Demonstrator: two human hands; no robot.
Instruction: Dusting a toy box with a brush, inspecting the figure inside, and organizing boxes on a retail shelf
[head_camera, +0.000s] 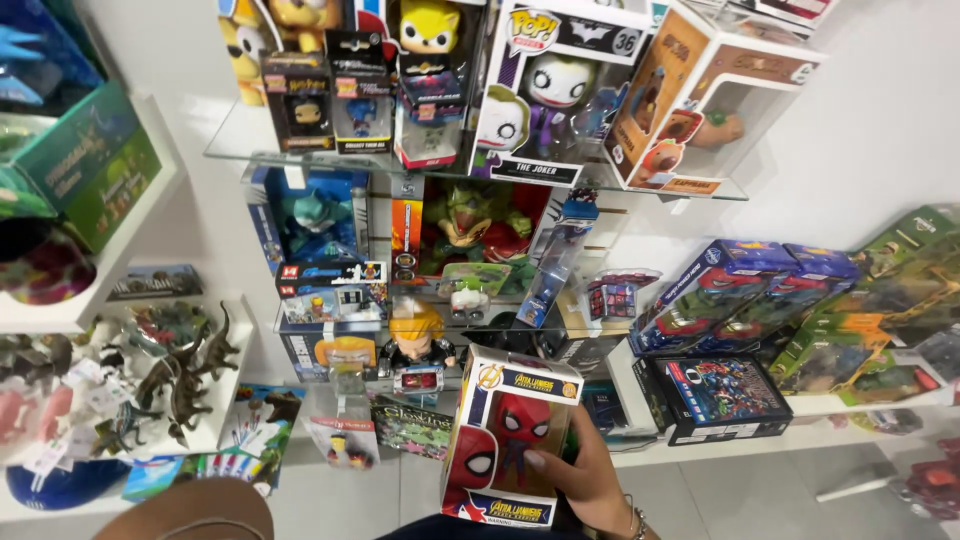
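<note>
Gripping a boxed red masked figure (510, 440) low in front of the shelves, the right hand (588, 478) wraps its side, thumb across the window, wrist bent upward. The left hand is out of sight. Beyond stand a blond-haired figure (417, 340), then a glass shelf (240, 140) carrying a pale-faced, green-haired boxed figure (545, 100).
</note>
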